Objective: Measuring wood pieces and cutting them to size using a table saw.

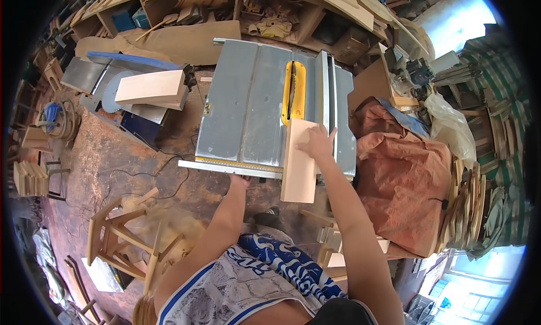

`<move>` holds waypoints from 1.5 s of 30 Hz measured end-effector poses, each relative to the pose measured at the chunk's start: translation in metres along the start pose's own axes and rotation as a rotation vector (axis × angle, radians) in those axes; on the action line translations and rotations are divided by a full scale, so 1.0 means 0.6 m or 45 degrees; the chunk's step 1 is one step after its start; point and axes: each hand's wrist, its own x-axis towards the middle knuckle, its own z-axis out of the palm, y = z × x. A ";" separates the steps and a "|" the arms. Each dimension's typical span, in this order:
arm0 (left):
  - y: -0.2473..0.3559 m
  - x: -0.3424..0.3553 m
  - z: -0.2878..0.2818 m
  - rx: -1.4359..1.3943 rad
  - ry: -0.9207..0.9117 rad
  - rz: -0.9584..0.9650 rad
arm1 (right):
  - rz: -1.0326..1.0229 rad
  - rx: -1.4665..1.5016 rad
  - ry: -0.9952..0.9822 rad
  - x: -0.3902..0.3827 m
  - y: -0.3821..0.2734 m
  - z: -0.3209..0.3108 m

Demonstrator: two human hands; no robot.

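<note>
A pale wooden board (298,167) lies lengthwise on the grey table saw (236,99), its near end sticking out past the front edge. My right hand (317,143) is on top of the board beside the metal fence (322,83), holding it with the fingers partly spread. Just ahead of the board's far end is the saw blade slot in a yellow insert (293,91). My left hand (240,180) is at the front rail (225,168) of the saw, with its fingers hidden under the edge.
A miter saw (115,94) with a light wooden block (151,88) stands to the left. A wooden stool frame (121,235) lies on the floor at lower left, near cables. To the right is a bulky thing under a reddish-brown cover (403,184). Shelves of scraps (270,21) line the back.
</note>
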 end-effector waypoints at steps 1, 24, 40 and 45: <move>-0.021 -0.006 0.016 -0.022 0.032 -0.017 | 0.034 0.017 0.019 -0.010 0.018 0.012; -0.075 -0.287 0.184 1.960 -0.832 1.645 | -0.058 -0.102 0.122 -0.012 0.015 0.029; -0.132 -0.264 0.189 2.056 -0.746 1.415 | -0.034 -0.073 0.114 -0.022 0.017 0.049; -0.136 -0.260 0.191 2.054 -0.738 1.441 | -0.034 -0.034 0.141 -0.021 0.019 0.052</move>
